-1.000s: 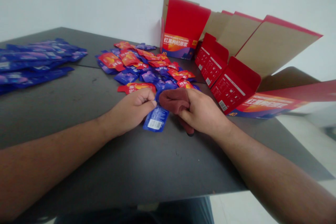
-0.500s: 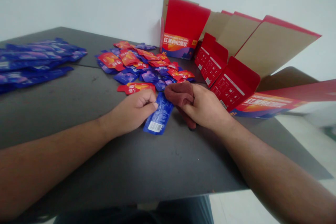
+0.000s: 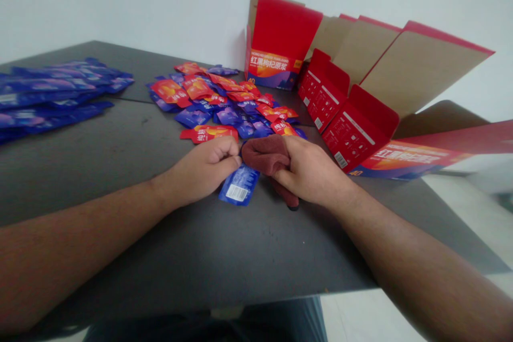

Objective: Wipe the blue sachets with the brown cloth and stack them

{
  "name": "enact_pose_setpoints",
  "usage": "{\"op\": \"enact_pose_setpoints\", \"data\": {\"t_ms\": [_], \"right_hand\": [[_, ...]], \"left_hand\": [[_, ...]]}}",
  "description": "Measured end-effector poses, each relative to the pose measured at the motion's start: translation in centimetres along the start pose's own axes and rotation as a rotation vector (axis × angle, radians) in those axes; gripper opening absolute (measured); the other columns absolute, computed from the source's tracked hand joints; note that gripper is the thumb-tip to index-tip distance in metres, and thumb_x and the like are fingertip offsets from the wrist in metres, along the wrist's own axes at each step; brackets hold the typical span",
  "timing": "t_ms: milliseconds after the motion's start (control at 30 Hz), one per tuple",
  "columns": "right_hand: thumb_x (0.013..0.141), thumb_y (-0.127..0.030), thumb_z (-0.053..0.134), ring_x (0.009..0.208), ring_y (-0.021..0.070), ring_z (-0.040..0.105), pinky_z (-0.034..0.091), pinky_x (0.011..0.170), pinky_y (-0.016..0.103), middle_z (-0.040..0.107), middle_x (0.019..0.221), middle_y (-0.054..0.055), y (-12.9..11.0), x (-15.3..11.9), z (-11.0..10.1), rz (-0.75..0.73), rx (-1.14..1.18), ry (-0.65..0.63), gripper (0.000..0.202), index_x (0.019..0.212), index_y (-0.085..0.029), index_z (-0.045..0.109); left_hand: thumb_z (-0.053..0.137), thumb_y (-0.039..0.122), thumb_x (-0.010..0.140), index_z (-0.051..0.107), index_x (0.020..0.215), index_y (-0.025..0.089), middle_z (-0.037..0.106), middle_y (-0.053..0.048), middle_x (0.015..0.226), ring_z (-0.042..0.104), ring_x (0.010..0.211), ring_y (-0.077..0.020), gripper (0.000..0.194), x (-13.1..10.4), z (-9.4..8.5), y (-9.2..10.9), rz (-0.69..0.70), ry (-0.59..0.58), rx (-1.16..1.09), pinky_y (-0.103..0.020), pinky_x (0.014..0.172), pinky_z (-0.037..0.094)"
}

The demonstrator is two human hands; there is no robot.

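A blue sachet [image 3: 239,184] with a white barcode label lies on the dark table [image 3: 224,256], its upper part covered by a folded brown cloth [image 3: 264,154]. My left hand [image 3: 208,168] is closed, pinching the sachet's left edge between thumb and fingers. The cloth is gripped in my right hand [image 3: 310,168] and rests over the sachet, its dark-tipped end hanging toward me. Just beyond my hands is a pile of red and blue sachets [image 3: 226,99], with one red sachet [image 3: 208,133] nearest my left hand.
Long blue packets [image 3: 60,88] are stacked at the far left. An open red box [image 3: 274,67] stands behind the pile. More open boxes [image 3: 360,128] with raised flaps line the right side, near my right forearm. A pale wall rises behind the table.
My right hand has moved the cloth a little left and toward me, covering more of the blue sachet. A red sachet behind the cloth has come into view. My left hand has stayed in place.
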State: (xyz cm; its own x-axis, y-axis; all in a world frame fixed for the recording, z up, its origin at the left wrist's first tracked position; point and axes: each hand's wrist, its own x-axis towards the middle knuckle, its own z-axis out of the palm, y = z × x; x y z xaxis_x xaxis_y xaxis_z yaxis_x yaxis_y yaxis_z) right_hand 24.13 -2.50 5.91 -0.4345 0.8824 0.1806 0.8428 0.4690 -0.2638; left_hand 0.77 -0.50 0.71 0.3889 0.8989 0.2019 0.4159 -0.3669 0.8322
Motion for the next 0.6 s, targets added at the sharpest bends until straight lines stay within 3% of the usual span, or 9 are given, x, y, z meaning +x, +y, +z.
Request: {"op": "enact_pose_setpoints", "data": {"t_ms": [133, 333, 500, 600], "right_hand": [[0.088, -0.026, 0.059, 0.096, 0.0232, 0.064, 0.046, 0.081, 0.034, 0.071, 0.108, 0.009, -0.1, 0.03, -0.01, 0.025, 0.007, 0.014, 0.038, 0.124, -0.018, 0.064], [0.081, -0.024, 0.06, 0.095, 0.0218, 0.062, 0.046, 0.079, 0.032, 0.069, 0.106, 0.008, -0.33, -0.44, 0.5, -0.131, -0.026, -0.056, 0.03, 0.111, -0.017, 0.064], [0.084, -0.027, 0.058, 0.085, 0.021, 0.061, 0.044, 0.072, 0.032, 0.067, 0.096, 0.007, 0.03, -0.41, 0.81, -0.062, -0.113, 0.055, 0.019, 0.1, -0.018, 0.06], [0.083, -0.026, 0.06, 0.085, 0.0201, 0.06, 0.044, 0.072, 0.031, 0.066, 0.097, 0.006, -0.49, -0.73, 0.88, -0.152, -0.121, -0.008, 0.018, 0.099, -0.019, 0.058]], "left_hand": [[0.056, 0.028, 0.09, 0.051, 0.077, 0.02, 0.052, 0.004, 0.066, 0.048, 0.06, -0.0111, 0.016, 0.06, 0.05, 0.06, -0.023, 0.013, -0.015, -0.025, 0.057, 0.039], [0.055, 0.026, 0.088, 0.051, 0.075, 0.02, 0.05, 0.004, 0.064, 0.045, 0.057, -0.0111, 0.015, 0.17, 0.06, 0.09, -0.068, 0.034, -0.045, -0.025, 0.053, 0.036], [0.055, 0.029, 0.09, 0.052, 0.076, 0.02, 0.049, 0.005, 0.062, 0.046, 0.056, -0.0113, 0.016, 0.25, 0.15, -0.19, -0.093, 0.031, -0.09, -0.025, 0.052, 0.036], [0.055, 0.026, 0.09, 0.053, 0.075, 0.02, 0.05, 0.004, 0.065, 0.045, 0.058, -0.0107, 0.017, 0.28, 0.12, -0.19, -0.062, 0.046, -0.069, -0.024, 0.054, 0.036]]}}
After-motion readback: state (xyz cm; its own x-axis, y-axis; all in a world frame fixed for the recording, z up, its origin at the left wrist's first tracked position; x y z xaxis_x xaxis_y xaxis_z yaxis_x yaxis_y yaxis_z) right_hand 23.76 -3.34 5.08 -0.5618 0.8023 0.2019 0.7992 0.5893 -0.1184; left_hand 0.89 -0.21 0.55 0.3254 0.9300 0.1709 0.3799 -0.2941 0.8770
